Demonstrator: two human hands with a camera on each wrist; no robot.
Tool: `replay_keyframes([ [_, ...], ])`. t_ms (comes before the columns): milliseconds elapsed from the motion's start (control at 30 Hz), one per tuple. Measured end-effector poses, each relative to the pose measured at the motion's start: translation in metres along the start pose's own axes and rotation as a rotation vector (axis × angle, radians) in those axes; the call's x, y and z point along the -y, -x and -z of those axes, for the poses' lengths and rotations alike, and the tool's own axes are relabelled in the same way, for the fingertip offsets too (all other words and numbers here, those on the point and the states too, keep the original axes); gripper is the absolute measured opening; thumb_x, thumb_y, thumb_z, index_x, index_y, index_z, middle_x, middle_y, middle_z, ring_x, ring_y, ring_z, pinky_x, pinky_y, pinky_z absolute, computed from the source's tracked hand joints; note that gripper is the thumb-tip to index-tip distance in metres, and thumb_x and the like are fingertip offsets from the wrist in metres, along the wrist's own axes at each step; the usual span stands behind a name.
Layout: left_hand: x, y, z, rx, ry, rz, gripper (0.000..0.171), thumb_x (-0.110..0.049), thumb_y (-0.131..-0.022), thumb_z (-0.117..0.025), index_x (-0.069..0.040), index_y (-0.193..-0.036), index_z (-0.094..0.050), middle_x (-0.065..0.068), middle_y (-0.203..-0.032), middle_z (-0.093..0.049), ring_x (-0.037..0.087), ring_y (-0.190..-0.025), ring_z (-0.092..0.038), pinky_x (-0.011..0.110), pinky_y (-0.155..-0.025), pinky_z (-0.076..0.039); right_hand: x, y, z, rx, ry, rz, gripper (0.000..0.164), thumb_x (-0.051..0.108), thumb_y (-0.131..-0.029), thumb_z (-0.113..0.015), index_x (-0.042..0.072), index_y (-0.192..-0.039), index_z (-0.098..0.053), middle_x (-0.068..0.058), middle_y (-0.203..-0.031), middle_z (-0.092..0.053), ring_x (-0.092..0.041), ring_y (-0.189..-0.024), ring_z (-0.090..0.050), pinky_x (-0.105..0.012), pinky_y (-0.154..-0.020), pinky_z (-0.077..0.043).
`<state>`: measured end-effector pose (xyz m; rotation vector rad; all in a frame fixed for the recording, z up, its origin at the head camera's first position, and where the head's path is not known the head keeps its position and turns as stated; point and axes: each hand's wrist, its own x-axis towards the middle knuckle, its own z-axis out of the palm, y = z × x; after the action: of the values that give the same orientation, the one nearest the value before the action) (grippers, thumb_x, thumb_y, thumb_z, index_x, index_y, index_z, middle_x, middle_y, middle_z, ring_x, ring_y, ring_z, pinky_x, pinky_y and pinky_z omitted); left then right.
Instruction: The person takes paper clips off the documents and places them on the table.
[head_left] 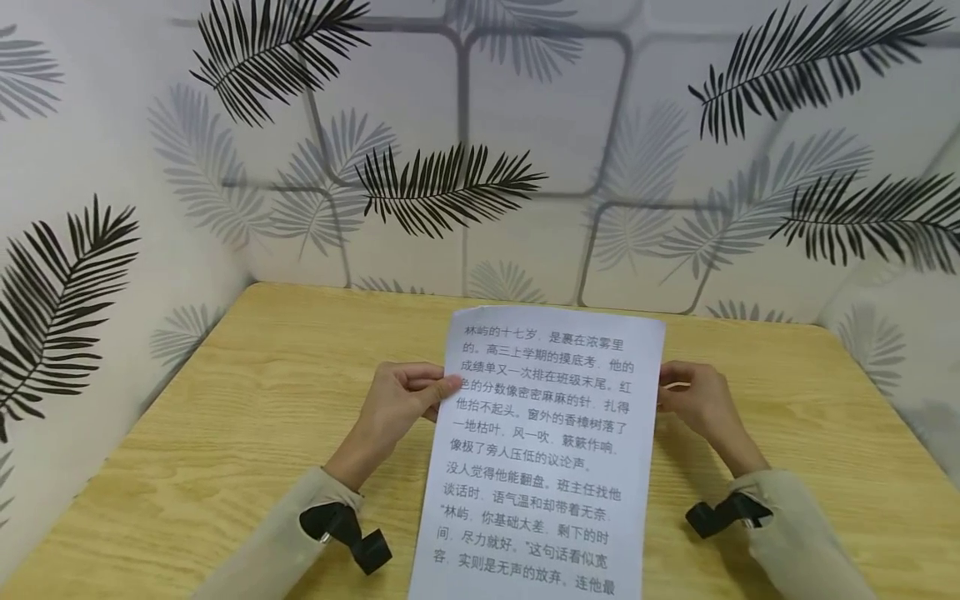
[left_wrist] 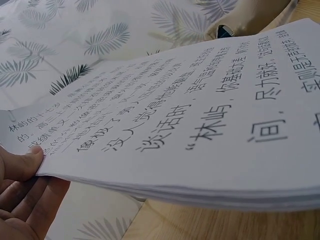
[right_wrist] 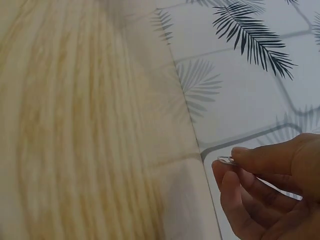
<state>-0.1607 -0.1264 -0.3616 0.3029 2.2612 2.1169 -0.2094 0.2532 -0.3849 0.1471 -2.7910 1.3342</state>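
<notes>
A stack of printed paper sheets [head_left: 543,450] is held up over the table, its top page covered in large Chinese characters. At its left edge my left hand [head_left: 401,404] grips it, thumb on the front and fingers behind. In the left wrist view the layered edges of the sheets [left_wrist: 200,195] show below the thumb [left_wrist: 25,162]. My right hand [head_left: 701,404] is beside the stack's right edge, its fingertips partly hidden in the head view. Between thumb and forefinger this hand [right_wrist: 272,185] pinches a small silver wire paper clip [right_wrist: 226,160], seen in the right wrist view.
A wood-grain table [head_left: 300,358] lies beneath the paper. Pale walls with a leaf pattern [head_left: 540,108] stand behind and at the sides. Black straps with camera mounts [head_left: 348,533] sit on both wrists, over beige sleeves.
</notes>
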Motion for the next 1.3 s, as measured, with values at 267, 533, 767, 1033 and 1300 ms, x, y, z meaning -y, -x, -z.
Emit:
replay_keyframes([
  [267,0.001,-0.001,0.0,-0.016,-0.003,0.012,0.019,-0.006,-0.088,-0.07,0.008,-0.102,-0.071,0.017,-0.086,-0.073,0.021,-0.063,-0.069,0.029,-0.059,-0.059,-0.005,-0.001,-0.005,0.016,0.057,-0.012,0.018,-0.004,-0.082,-0.065,-0.009,-0.099,-0.067,-0.022,-0.094,-0.068,-0.028,-0.081,-0.069,-0.027,-0.061,-0.057],
  [533,0.002,-0.002,0.0,-0.014,0.009,0.011,0.019,-0.005,-0.089,-0.07,0.008,-0.103,-0.071,0.017,-0.086,-0.073,0.02,-0.062,-0.069,0.029,-0.058,-0.059,-0.012,0.001,-0.006,0.012,0.152,0.056,0.011,-0.004,-0.082,-0.065,-0.005,-0.092,-0.068,-0.018,-0.088,-0.07,-0.031,-0.081,-0.068,-0.025,-0.06,-0.051],
  [767,0.002,-0.003,0.0,-0.022,0.013,0.018,0.021,-0.005,-0.088,-0.07,0.008,-0.104,-0.07,0.018,-0.087,-0.073,0.02,-0.063,-0.069,0.029,-0.059,-0.059,-0.016,-0.001,-0.007,0.049,0.171,0.036,0.006,-0.004,-0.082,-0.065,-0.004,-0.087,-0.068,-0.012,-0.079,-0.068,-0.018,-0.068,-0.058,-0.024,-0.054,-0.047],
  [1033,0.002,-0.004,0.0,0.0,0.054,0.01,0.022,-0.006,-0.088,-0.07,0.009,-0.105,-0.07,0.017,-0.088,-0.073,0.02,-0.065,-0.07,0.03,-0.06,-0.059,-0.009,0.001,0.002,0.031,0.211,0.031,0.008,0.002,-0.084,-0.067,-0.002,-0.091,-0.07,-0.017,-0.088,-0.071,-0.027,-0.078,-0.066,-0.026,-0.06,-0.05],
  [1300,0.004,-0.003,0.0,0.035,0.122,0.043,0.025,-0.007,-0.089,-0.07,0.011,-0.105,-0.068,0.014,-0.09,-0.073,0.019,-0.069,-0.07,0.029,-0.061,-0.059,0.02,0.002,0.03,-0.104,0.178,0.119,0.02,0.019,-0.092,-0.068,0.0,-0.099,-0.071,-0.015,-0.085,-0.071,-0.017,-0.07,-0.067,-0.024,-0.056,-0.053],
])
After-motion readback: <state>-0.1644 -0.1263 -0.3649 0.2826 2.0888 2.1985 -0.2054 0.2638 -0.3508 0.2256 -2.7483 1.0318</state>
